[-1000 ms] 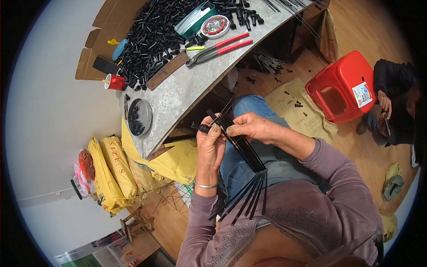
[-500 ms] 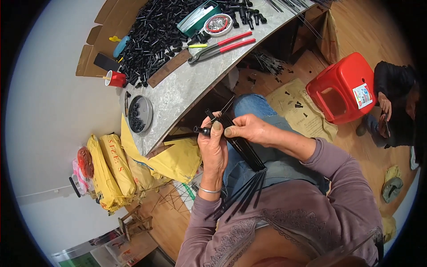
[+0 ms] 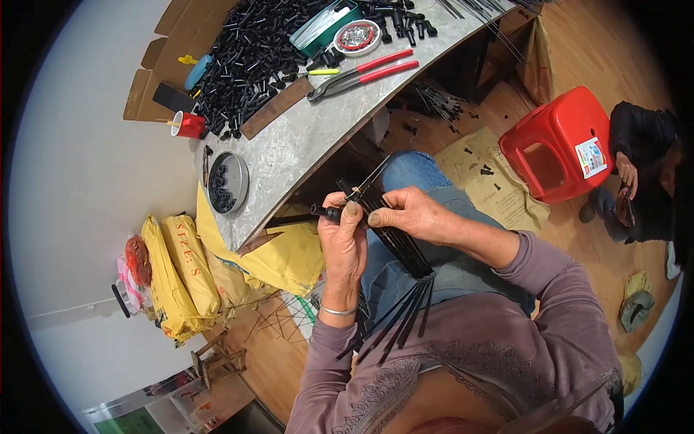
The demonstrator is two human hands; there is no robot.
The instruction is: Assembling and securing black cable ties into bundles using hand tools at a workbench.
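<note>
In front of my lap, my left hand is closed on a black tubular plastic piece, its round end sticking out to the left of the thumb. A bundle of thin black ribs, like those of an umbrella frame, slants from both hands down to a hinged joint, then fans out toward my chest. My right hand pinches the upper ribs, its thumb pointing at the left thumb. Fine wire-like ends show above the fingers. The exact point where piece and ribs meet is hidden by the fingers.
On the grey table lie a heap of black plastic pieces, red-handled pliers, a round tin and a red cup. Yellow sacks stand left. A red stool and a seated person are at right.
Both hands stay together at nearly the same place. The plastic piece has tilted and shifted slightly left, and the ribs' lower ends have spread a little.
</note>
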